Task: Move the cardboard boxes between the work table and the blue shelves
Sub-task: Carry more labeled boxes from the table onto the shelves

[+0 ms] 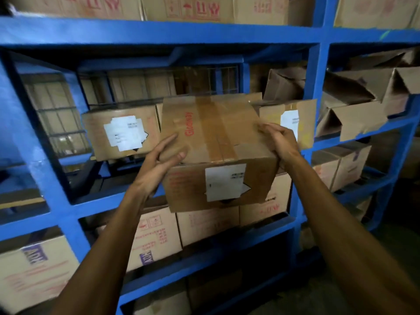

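A taped cardboard box (216,142) with a white label on its front and red print on top hangs tilted at the front of the middle tier of the blue shelves (159,32). My left hand (161,160) grips its near left corner, thumb on top. Along the box's right top edge, my right hand (279,139) has its fingers curled over the cardboard. Two similar labelled boxes stand on the same tier, one to the left (122,133) and one to the right (293,121).
Crumpled open boxes (354,103) fill the right bay. Printed cartons (159,235) line the tier below and the top tier (193,7). A blue upright post (318,87) splits the bays. The left part of the middle tier shows a dark gap.
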